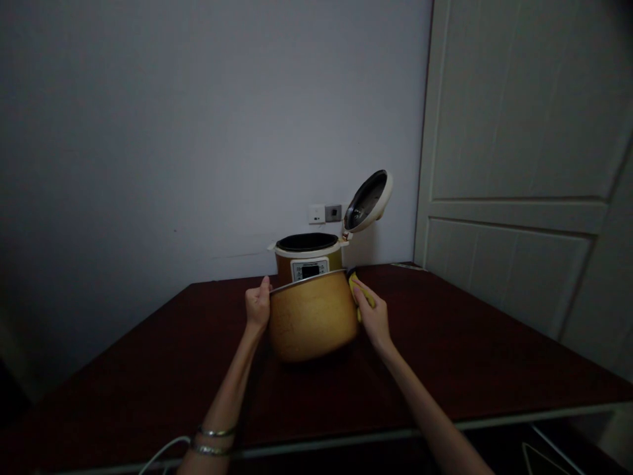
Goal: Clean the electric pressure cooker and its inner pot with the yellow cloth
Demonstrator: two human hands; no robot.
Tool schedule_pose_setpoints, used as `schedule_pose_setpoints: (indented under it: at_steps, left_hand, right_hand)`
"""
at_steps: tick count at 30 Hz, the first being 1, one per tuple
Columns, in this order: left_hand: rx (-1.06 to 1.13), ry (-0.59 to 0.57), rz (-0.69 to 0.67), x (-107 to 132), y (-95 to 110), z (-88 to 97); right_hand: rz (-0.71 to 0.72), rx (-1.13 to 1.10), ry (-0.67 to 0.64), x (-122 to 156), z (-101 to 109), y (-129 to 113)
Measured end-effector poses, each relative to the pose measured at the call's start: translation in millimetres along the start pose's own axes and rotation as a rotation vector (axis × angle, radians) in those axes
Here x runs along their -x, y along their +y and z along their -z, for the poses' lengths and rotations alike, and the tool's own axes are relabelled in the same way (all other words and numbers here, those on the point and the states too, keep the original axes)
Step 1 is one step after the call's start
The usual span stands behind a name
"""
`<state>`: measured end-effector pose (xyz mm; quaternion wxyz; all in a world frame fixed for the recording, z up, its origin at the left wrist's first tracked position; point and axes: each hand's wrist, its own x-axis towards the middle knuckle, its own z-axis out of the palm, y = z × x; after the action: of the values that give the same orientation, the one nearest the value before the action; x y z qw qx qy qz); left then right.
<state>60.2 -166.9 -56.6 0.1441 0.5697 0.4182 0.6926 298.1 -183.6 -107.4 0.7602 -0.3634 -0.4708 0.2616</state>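
A golden-yellow inner pot stands in front of me on the dark red table. My left hand grips its left rim, thumb on top. Against the pot's right side, my right hand presses a yellow cloth, fingers closed on it. Behind the pot stands a rice cooker with a white top and a small front panel. Its lid is swung up and open to the right, and its well is dark.
A white wall rises behind the table, with two wall sockets above the cooker. A white panelled door stands at the right. A white cable loops by the table's near edge, beside my left wrist with its bangles.
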Motion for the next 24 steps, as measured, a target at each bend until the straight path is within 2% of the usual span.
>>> schedule_pose_setpoints:
  at_steps: [4,6,8,11,14,16,20,22,24]
  left_hand:
    - [0.006,0.000,0.005,0,1,1.5]
    - [0.006,-0.017,-0.001,0,0,2.7]
    - [0.010,-0.037,-0.009,0,-3,3.8]
    - [0.006,-0.033,-0.040,0,-7,4.3]
    - [-0.028,-0.017,-0.081,-1,-6,2.4]
    - [-0.053,-0.021,-0.099,0,-4,-0.2]
    - [-0.044,-0.056,-0.067,-1,0,-6.1]
    - [-0.038,-0.039,-0.023,-1,2,-8.0]
    - [-0.042,-0.031,-0.028,1,3,-8.5]
  right_hand:
    - [-0.293,-0.102,-0.014,-12,3,26]
    - [-0.295,-0.091,-0.006,-10,2,26]
    - [-0.166,-0.025,0.032,0,-2,14]
    - [0.163,0.151,0.049,23,-12,-15]
    - [0.538,0.352,-0.017,47,-28,-40]
    - [0.726,0.475,-0.127,63,-42,-50]
    - [0.978,0.653,-0.351,86,-68,-56]
    - [1.066,0.675,-0.388,90,-73,-58]
    - [1.079,0.668,-0.404,87,-70,-60]
